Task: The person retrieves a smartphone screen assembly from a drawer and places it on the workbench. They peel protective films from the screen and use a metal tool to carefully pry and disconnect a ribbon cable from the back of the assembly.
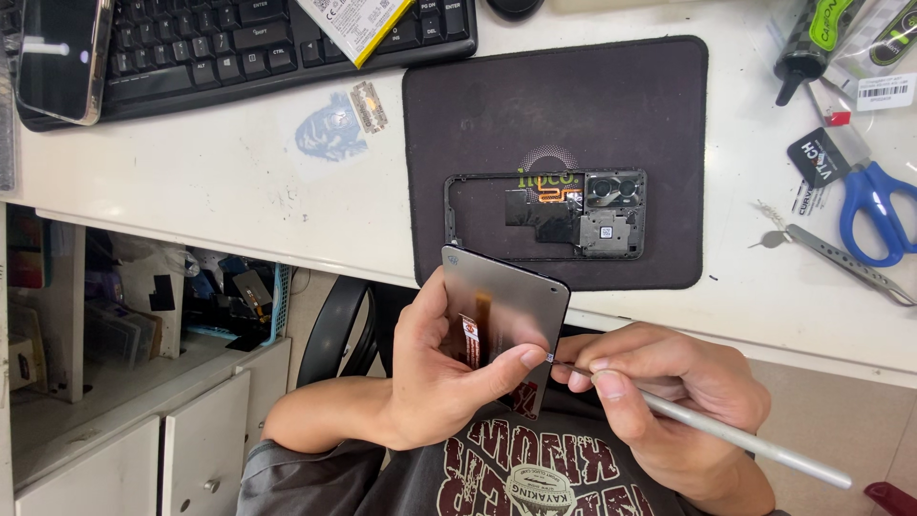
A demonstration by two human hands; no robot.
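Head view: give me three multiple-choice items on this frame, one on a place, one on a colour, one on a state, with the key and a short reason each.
1. Where does the phone frame lie?
A. on the dark mat
B. on the keyboard
C. in a drawer

2. What colour are the scissors' handles?
A. red
B. blue
C. green

3. How does the left hand stand to the screen panel?
A. apart from it
B. flat on top of it
C. gripping it, thumb on its back

Key: 1 A, the frame rests inside the mat's edges. 2 B, both loops are blue. 3 C, the thumb presses the panel while the right hand brings a silver tool to its edge.
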